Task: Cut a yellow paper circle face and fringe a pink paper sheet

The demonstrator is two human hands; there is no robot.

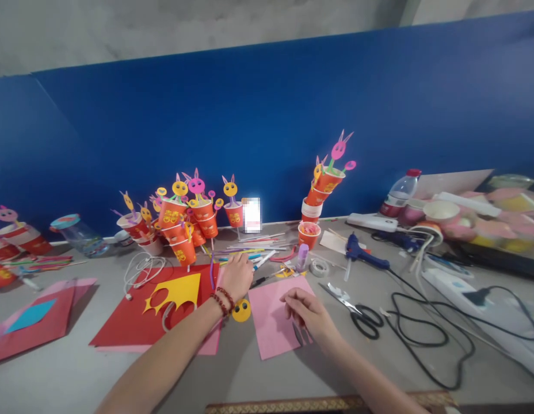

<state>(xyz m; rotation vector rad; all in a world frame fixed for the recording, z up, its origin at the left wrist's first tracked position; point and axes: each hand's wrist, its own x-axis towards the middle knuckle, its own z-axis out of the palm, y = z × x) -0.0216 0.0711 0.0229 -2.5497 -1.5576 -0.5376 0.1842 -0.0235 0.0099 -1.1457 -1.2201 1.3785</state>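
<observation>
My left hand [236,274], with a red bead bracelet [224,300] at the wrist, reaches to the markers [263,260] and thin coloured sticks [267,240] at the back. Its fingers bend down, and their tips are hidden. Over the pink paper sheet [271,307] hovers my right hand [305,313], fingers curled together; whatever they may hold does not show. Two dark slim pointed shapes [298,334] lie on that sheet below it. Between the hands sits a yellow paper disc with two eyes [241,310]. Scissors [357,313] lie to the right.
Red paper cups with paper bunny faces [174,215] stand along the blue partition [267,132]. Cut yellow paper [176,290] lies on red sheets [120,322]. A purple glue stick [302,257], tape roll [320,267], blue glue gun [362,253] and looping black cable [422,339] occupy the right.
</observation>
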